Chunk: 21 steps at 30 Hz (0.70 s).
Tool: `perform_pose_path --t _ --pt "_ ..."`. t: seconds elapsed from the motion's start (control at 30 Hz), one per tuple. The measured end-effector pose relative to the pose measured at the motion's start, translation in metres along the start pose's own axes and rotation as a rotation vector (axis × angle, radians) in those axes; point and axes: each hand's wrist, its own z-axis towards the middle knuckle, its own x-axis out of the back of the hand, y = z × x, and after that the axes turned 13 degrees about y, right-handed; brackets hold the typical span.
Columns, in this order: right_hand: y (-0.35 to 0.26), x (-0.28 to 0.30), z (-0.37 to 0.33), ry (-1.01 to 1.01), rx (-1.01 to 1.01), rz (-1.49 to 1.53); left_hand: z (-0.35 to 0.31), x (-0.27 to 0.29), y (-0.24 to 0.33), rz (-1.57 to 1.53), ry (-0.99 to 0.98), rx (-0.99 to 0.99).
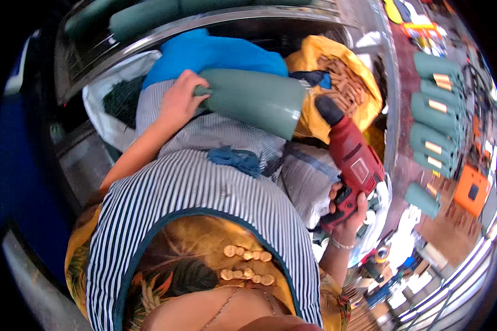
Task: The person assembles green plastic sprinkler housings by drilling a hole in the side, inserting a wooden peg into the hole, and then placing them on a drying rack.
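Observation:
A smooth dark-green cylinder [254, 102] lies across my lap, over a bright blue cloth [215, 55]. My left hand [179, 99] is closed round its narrow left end, where a small knob or neck shows by the fingers. In my right hand [352, 218] is a red power drill [358, 165], gripped by its handle. The drill's black chuck points up and to the left, near the cylinder's right end and apart from it. Whether a bit sits in the chuck I cannot tell.
A yellow sack [373, 105] with many brown pieces [348, 88] stands beyond the drill. At left, a white sack [99, 113] holds dark-green material. Several green cylinders with pale labels [435, 113] lie on the right-hand table, near an orange box [472, 190]. A metal-edged rack [165, 36] holds more cylinders.

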Motion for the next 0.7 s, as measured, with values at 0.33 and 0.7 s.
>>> perform_pose_path --t 0.33,0.7 --pt "0.154 0.081 0.251 0.061 -0.145 0.966 0.064 0.038 0.051 -0.334 -0.145 0.029" --pt "0.198 0.069 0.288 1.074 0.553 -1.364 0.090 0.026 0.082 -0.085 -0.068 -0.159"
